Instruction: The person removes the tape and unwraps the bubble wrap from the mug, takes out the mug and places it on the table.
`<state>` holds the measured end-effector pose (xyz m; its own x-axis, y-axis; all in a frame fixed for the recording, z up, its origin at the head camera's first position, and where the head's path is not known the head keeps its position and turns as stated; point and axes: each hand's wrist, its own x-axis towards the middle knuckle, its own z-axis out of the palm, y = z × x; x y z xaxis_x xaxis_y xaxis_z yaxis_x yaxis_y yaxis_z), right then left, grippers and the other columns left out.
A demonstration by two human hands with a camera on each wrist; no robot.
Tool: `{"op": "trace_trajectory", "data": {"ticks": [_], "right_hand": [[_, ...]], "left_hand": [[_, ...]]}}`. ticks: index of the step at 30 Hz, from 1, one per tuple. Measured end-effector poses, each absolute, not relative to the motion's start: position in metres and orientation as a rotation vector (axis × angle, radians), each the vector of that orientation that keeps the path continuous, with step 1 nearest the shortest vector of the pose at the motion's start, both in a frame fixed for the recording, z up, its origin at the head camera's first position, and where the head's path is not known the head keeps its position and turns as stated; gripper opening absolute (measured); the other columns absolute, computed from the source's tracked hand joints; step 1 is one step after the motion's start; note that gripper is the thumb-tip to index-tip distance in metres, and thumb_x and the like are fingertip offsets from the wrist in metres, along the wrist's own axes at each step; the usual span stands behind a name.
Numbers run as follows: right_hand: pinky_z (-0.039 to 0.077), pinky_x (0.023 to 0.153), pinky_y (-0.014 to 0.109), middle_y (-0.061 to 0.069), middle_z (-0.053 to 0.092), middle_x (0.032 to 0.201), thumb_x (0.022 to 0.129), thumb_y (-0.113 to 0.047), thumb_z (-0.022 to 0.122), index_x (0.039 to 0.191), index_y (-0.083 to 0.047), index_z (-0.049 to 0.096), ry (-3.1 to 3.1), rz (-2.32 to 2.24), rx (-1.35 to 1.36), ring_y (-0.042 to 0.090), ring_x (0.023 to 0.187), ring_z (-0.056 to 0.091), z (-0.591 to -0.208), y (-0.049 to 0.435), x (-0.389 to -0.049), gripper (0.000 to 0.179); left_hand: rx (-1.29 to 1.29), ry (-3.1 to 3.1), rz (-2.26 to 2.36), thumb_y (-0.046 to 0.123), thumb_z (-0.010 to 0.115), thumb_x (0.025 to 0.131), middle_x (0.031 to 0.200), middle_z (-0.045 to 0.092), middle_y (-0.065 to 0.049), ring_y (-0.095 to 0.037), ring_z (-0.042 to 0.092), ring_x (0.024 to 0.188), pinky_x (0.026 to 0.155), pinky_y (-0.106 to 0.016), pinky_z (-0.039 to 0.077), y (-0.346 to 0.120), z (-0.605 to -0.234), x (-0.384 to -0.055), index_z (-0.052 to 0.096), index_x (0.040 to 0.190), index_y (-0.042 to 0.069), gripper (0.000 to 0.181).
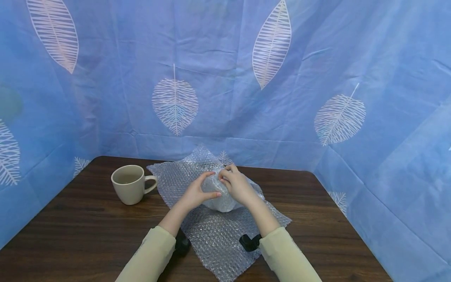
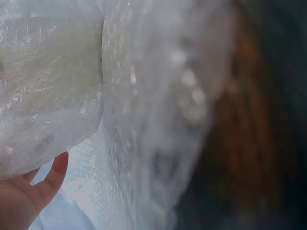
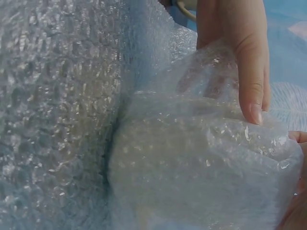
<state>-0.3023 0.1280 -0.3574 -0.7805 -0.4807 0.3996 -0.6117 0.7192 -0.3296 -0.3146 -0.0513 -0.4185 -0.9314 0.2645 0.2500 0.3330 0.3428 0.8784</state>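
Note:
At the middle of the table, a bundle in bubble wrap (image 1: 219, 196) sits on a spread sheet of bubble wrap (image 1: 218, 239). A pale shape shows faintly through its layers; what it is stays hidden. My left hand (image 1: 193, 194) holds the bundle's left side, thumb in front and fingers behind. In the right wrist view the left thumb (image 3: 252, 91) lies along the wrap. My right hand (image 1: 239, 186) is over the bundle's upper right, with curled fingers pinching the wrap at the top. The left wrist view has the left fingers (image 2: 55, 175) at the bundle's edge.
A cream mug (image 1: 129, 188) stands upright at the left, its handle close to the sheet's left corner. Both forearms, with black wrist devices (image 1: 249, 243), reach over the dark wooden table (image 1: 88, 235). A blue leaf-patterned cloth (image 1: 218, 109) hangs behind and at the sides.

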Motion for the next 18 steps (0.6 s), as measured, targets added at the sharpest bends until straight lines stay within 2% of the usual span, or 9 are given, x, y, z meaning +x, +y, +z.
{"op": "trace_trajectory", "data": {"ticks": [4, 8, 18], "right_hand": [[0.051, 0.073, 0.035, 0.009, 0.047, 0.119, 0.096, -0.011, 0.057, 0.099, -0.015, 0.061, -2.632, 0.733, 0.868, 0.024, 0.091, 0.059, -0.3594, 0.1294, -0.3026, 0.006], [0.050, 0.073, 0.036, 0.008, 0.046, 0.115, 0.096, -0.009, 0.057, 0.098, -0.014, 0.060, -2.613, 0.778, 0.893, 0.023, 0.090, 0.057, -0.3612, 0.1308, -0.3037, 0.006], [0.049, 0.072, 0.035, 0.006, 0.043, 0.113, 0.098, -0.010, 0.052, 0.097, -0.013, 0.058, -2.624, 0.931, 0.857, 0.020, 0.089, 0.052, -0.3654, 0.1343, -0.3036, 0.007]], "left_hand": [[-0.576, -2.522, -1.658, 0.038, 0.080, 0.077, 0.152, 0.033, -0.004, -0.036, 0.027, 0.138, 0.100, -0.064, 0.031, -0.0513, -0.4187, -0.3152, 0.040, 0.146, 0.024, 0.080], [-0.585, -2.520, -1.639, 0.037, 0.080, 0.078, 0.151, 0.034, -0.005, -0.036, 0.029, 0.137, 0.099, -0.064, 0.031, -0.0514, -0.4182, -0.3155, 0.040, 0.146, 0.021, 0.081], [-0.559, -2.543, -1.620, 0.036, 0.081, 0.077, 0.150, 0.036, -0.002, -0.033, 0.031, 0.136, 0.099, -0.061, 0.034, -0.0488, -0.4169, -0.3168, 0.042, 0.144, 0.025, 0.078]]}}
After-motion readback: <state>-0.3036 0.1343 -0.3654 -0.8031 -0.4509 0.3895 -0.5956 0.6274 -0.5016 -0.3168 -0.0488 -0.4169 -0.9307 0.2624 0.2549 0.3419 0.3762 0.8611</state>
